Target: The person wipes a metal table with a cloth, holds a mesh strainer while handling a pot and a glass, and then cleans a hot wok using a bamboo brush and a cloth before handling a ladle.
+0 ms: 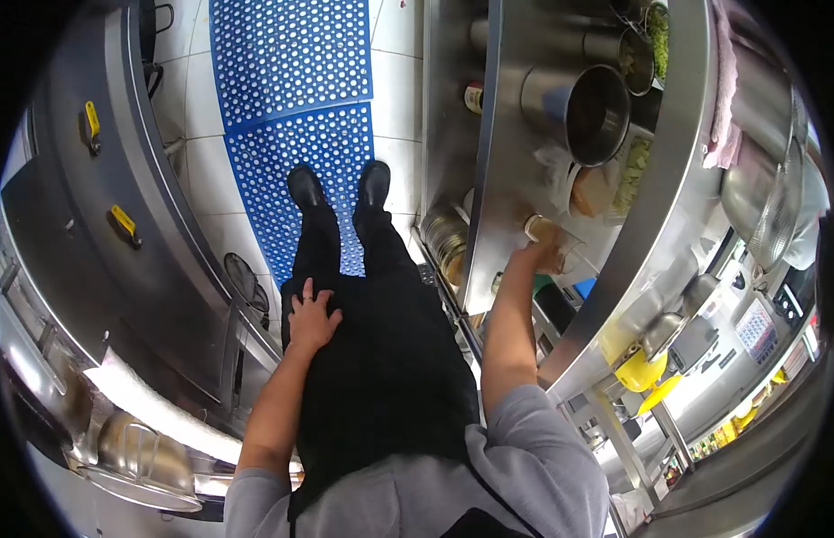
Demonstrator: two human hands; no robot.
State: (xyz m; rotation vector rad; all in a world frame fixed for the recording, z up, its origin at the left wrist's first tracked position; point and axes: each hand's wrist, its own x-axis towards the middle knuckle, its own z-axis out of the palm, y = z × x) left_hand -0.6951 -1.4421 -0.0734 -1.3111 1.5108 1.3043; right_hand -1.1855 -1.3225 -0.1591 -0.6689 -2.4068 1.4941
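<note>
Left hand point(313, 320) spread on black cloth apron point(372, 386) at centre, right hand point(547, 249) grasping clear cylindrical container point(574, 257) at centre right, in the gap between narrow steel shelf lip point(482, 170) and broad steel counter edge point(655, 206), room over perforated blue mat point(291, 63), upper centre

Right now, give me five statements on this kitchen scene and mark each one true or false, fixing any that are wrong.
1. The right hand is at a clear container on the steel shelf. True.
2. The left hand is gripping a metal pot. False: its fingers are spread on the black apron.
3. The floor mat is blue. True.
4. The person's boots are white. False: they are black.
5. Yellow handles show on the person's left side. True.
</note>
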